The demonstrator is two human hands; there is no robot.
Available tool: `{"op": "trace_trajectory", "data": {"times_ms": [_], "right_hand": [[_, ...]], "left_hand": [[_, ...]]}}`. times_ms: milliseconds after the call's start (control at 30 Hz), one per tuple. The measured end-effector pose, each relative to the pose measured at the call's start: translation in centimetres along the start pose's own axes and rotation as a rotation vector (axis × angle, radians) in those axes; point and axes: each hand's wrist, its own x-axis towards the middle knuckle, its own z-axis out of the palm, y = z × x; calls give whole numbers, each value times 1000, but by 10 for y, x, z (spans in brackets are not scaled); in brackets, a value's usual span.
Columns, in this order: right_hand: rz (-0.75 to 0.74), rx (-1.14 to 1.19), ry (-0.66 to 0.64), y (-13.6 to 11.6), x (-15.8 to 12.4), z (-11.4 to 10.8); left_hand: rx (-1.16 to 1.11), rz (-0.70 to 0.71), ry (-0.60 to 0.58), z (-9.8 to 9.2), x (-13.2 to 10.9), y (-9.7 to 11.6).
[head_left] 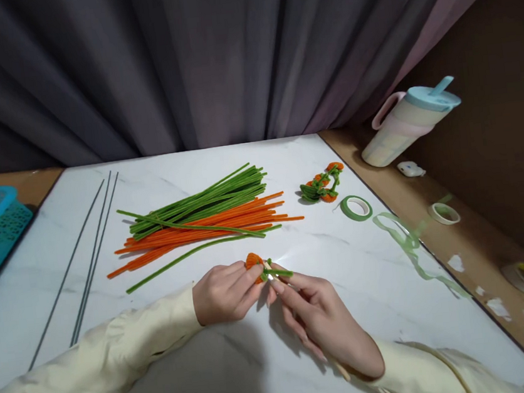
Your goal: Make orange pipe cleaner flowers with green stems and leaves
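Note:
My left hand (228,290) pinches a small orange piece (253,262) with green stems (277,273), low in the middle of the table. Close against it, my right hand (310,311) has its thumb and fingertips closed at the green stem; a pale stick-like thing shows below that palm, mostly hidden. Behind the hands lie a bundle of green fuzzy stems (209,196) and a bundle of orange ones (208,224). One loose green stem (192,251) lies in front of them. Finished-looking orange and green pieces (322,184) sit to the right.
Three thin grey wires (92,260) lie at the left, beside a blue basket (0,242). At the right are a green tape roll (356,208), a tangled green strip (412,249), a tumbler (400,124) and paper scraps (497,307). Dark curtains (209,64) hang behind.

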Motion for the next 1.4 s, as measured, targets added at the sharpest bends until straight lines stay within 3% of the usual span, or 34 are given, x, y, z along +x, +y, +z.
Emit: {"op": "trace_trajectory", "data": {"times_ms": [233,533,767,900,1100,1400], "right_hand": [[-225,-337,2,0,5,-9],[-31,-200,22,-7,5,-3],[-250,-418,4,-2,9,-10],[-437,-584,16,-1,12,-14],[-528,-695,14,-4,15,-17],[-618,-963,-183,-27,19,-34]], "left_hand": [[8,-42,37,0,0,1],[-18,-136,25,0,-1,4],[-73,-167,19,0,-3,5],[-240,-339,-4,1,-3,7],[-601,-662,-72,-2,0,9],[-891,-839,-174,-7,8,5]]}}
